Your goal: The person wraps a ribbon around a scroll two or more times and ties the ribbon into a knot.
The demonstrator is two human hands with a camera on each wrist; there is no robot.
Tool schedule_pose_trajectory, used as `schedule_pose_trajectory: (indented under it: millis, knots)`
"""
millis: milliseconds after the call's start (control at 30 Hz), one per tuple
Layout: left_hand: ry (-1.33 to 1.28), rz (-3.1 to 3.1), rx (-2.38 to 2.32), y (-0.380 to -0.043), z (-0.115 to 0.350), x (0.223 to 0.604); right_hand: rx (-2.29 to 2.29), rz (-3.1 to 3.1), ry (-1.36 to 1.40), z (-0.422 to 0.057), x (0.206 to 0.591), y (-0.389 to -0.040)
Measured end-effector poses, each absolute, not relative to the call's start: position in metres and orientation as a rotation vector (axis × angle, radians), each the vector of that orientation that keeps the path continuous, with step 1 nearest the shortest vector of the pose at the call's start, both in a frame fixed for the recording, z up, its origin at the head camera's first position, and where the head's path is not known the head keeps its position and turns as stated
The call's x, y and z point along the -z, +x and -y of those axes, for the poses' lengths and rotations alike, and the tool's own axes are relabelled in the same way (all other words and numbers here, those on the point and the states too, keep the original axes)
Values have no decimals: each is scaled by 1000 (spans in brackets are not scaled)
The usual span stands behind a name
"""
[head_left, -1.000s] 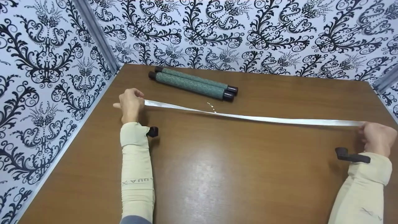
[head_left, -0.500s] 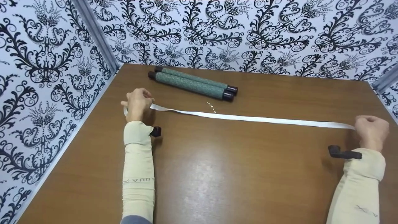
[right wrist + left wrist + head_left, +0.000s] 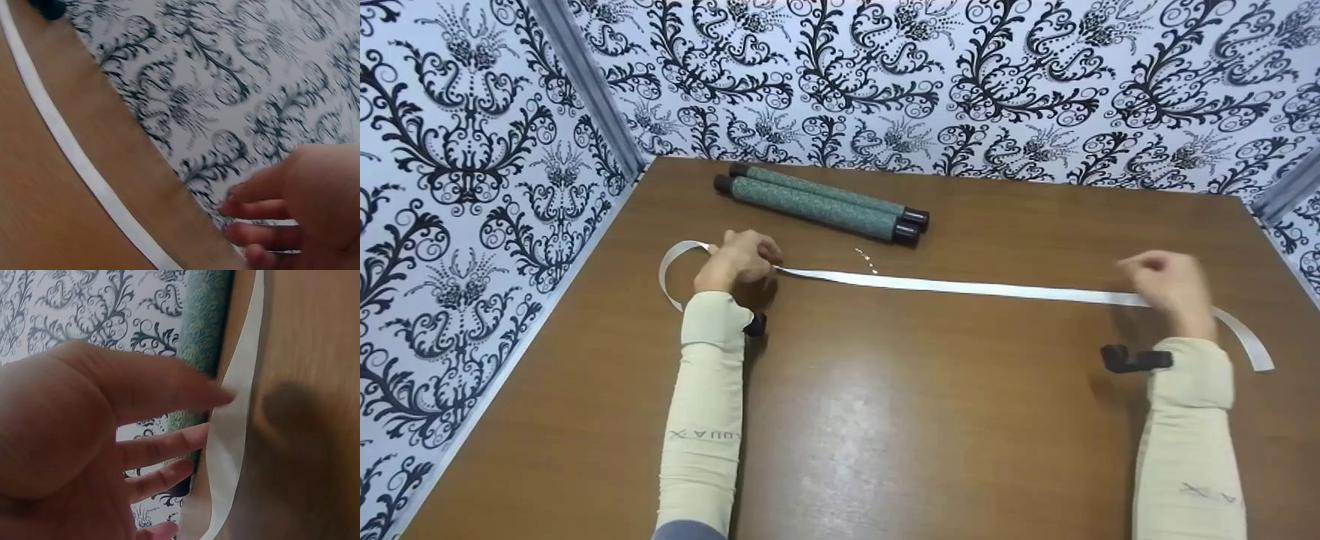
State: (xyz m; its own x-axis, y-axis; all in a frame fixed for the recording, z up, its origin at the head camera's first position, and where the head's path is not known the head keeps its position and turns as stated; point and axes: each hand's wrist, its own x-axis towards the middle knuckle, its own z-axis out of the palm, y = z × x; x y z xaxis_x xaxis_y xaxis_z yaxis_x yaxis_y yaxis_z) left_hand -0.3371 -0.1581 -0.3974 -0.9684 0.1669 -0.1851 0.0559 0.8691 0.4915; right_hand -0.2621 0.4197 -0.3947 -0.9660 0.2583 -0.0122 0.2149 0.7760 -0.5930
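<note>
A long white ribbon [image 3: 960, 286] stretches across the wooden table. Near its left part is my left hand [image 3: 737, 261], its thumb tip at the ribbon's edge in the left wrist view and its fingers [image 3: 160, 447] spread apart. Past this hand, the ribbon's left end bends into a loop. My right hand [image 3: 1174, 289], blurred, hovers over the right part with fingers loosely bent. In the right wrist view, the ribbon [image 3: 76, 154] runs apart from the fingers [image 3: 261, 208], which hold nothing. The ribbon's right end curves out beyond the right wrist.
Two green speckled rolls [image 3: 817, 210] with dark ends lie side by side at the back of the table [image 3: 930, 420]. Small white marks [image 3: 868, 261] show on the tabletop near the ribbon. Patterned walls [image 3: 885, 82] border the back and left side.
The right hand has let go of the ribbon's end and moved left. My left hand has shifted right along the ribbon, its fingers loosened. The ribbon's ends now stick out past both hands.
</note>
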Motion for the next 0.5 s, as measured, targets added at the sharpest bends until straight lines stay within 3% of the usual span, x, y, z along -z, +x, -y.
schedule_pose_trajectory:
  millis: [100, 200, 500]
  knots:
    - [201, -2790, -700, -337, 152, 400, -911, 3049, 21, -401, 405, -273]
    - [168, -2800, -671, -337, 150, 402, -909, 3117, 194, -388, 414, -280]
    - [135, -2867, -668, -338, 151, 404, -938, 3157, 168, -380, 425, -285]
